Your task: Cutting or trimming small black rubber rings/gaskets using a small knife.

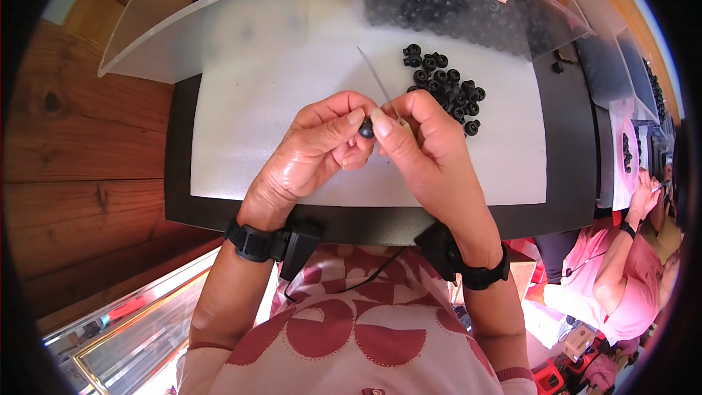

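Over the white sheet (248, 153), my two hands meet in front of me. My left hand (322, 135) is closed, pinching a small round black part (367, 129) between thumb and fingers. The right thumb tip touches that part from the other side. My right hand (424, 143) is closed round a thin pointed metal blade (374, 75), which slants up and left past the fingers; its grip is mostly hidden in the palm. Beyond the right hand lies a loose pile of similar black parts (457, 95), several of them showing round rims.
A clear bin (468, 36) full of black parts stands behind the pile. Another clear bin (164, 58) is at the far left. The dark table edge (365, 225) runs before me, with wood planks (80, 139) left. At right, a co-worker's hand (643, 194) works beside more bins.
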A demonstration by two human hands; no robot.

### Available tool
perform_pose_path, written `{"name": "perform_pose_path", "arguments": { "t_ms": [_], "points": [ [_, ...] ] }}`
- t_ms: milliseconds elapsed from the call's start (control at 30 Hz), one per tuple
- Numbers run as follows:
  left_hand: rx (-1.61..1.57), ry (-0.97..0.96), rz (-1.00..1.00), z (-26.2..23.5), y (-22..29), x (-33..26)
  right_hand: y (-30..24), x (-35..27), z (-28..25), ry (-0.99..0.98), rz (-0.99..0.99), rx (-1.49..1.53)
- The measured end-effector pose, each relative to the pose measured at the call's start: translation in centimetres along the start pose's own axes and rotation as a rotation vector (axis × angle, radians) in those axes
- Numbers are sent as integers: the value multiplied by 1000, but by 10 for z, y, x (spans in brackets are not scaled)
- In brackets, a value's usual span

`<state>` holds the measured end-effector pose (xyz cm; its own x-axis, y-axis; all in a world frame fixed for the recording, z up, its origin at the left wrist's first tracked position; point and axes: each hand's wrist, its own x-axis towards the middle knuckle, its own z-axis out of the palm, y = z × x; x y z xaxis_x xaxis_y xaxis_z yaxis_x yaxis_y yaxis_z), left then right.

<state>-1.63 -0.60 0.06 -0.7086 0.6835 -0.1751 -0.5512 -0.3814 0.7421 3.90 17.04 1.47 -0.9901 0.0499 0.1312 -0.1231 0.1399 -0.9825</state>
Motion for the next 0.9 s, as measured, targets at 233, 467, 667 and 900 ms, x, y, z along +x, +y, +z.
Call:
{"name": "perform_pose_path", "arguments": {
  "t_ms": [233,467,667,900],
  "points": [
    [-53,6,-14,-2,0,0,-6,-1,0,12,4,-66],
    [-98,19,28,-6,-4,2,-25,-26,-8,-67,-62,-358],
    [-112,10,62,-7,-7,2,-26,-28,-9,-94,-55,-405],
    [-100,9,61,-8,-7,3,-22,-27,-8,-91,-61,-408]
  ]
}}
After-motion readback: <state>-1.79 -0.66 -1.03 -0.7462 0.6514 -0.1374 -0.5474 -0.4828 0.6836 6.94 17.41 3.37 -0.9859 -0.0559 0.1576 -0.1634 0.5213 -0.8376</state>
